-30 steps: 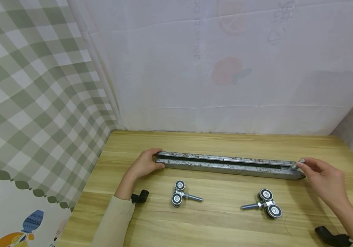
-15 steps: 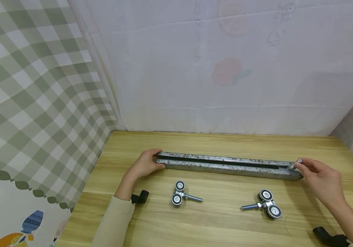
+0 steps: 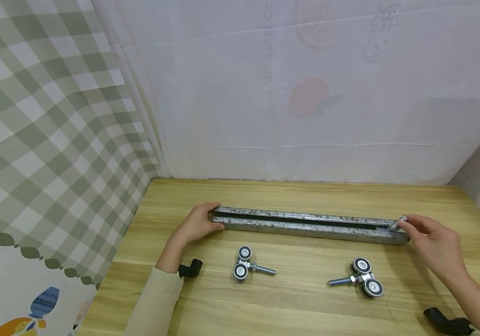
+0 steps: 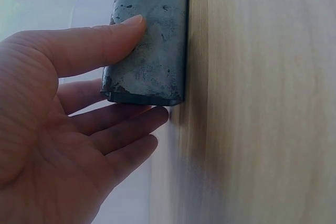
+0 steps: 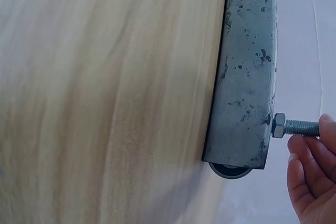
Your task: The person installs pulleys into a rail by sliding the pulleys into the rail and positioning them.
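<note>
A scuffed grey metal rail (image 3: 307, 230) lies across the table with its slot facing up. My left hand (image 3: 198, 223) holds its left end; in the left wrist view the thumb presses the near side, while the other fingers reach behind and past the end. At the right end, my right hand (image 3: 439, 242) pinches the threaded bolt (image 5: 302, 128) of a roller trolley. The bolt and its nut stick out of the slot. In the right wrist view, a wheel (image 5: 231, 171) protrudes slightly from the rail's open end; the rest of the trolley is hidden inside.
Two more roller trolleys lie in front of the rail, the left trolley (image 3: 240, 271) with its bolt pointing right and the right trolley (image 3: 373, 287) with its bolt pointing left. A white cloth (image 3: 231, 93) hangs behind the wooden table (image 3: 290, 308), a checked cloth (image 3: 55, 102) at left.
My right hand has shifted slightly left, carrying the trolley's bolt further along the slot from the right end. My left hand and the two loose trolleys have stayed put.
</note>
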Motion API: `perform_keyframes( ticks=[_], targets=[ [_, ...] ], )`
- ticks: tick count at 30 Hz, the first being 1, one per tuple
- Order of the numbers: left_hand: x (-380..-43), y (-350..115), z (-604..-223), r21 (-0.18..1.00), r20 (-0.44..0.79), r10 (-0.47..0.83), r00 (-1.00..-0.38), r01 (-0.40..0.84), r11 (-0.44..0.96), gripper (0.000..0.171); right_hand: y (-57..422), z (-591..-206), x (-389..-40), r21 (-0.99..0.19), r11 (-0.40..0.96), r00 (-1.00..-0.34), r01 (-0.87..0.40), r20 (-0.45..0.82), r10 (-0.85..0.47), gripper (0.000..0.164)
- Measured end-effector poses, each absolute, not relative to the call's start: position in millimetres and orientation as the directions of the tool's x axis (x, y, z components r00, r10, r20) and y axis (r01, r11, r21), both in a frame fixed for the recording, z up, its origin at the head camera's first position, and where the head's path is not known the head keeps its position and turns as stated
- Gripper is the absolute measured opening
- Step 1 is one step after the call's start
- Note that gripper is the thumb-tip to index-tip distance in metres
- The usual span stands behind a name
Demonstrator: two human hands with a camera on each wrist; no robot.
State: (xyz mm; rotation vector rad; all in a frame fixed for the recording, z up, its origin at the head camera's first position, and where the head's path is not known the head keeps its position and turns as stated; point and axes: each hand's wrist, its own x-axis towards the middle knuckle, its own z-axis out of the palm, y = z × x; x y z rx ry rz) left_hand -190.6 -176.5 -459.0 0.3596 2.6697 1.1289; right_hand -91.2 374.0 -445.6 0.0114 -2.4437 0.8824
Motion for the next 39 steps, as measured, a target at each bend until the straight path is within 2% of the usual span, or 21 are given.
perform_keyframes(
  ticks=[39],
  targets=[
    [-191, -176, -460, 0.726, -0.104, 0.305, -0.947, 0.137, 0.674, 0.071, 344, -441, -96, -0.597, 0.771, -0.880, -0.219, 0.462, 0.107, 0.018]
  ],
)
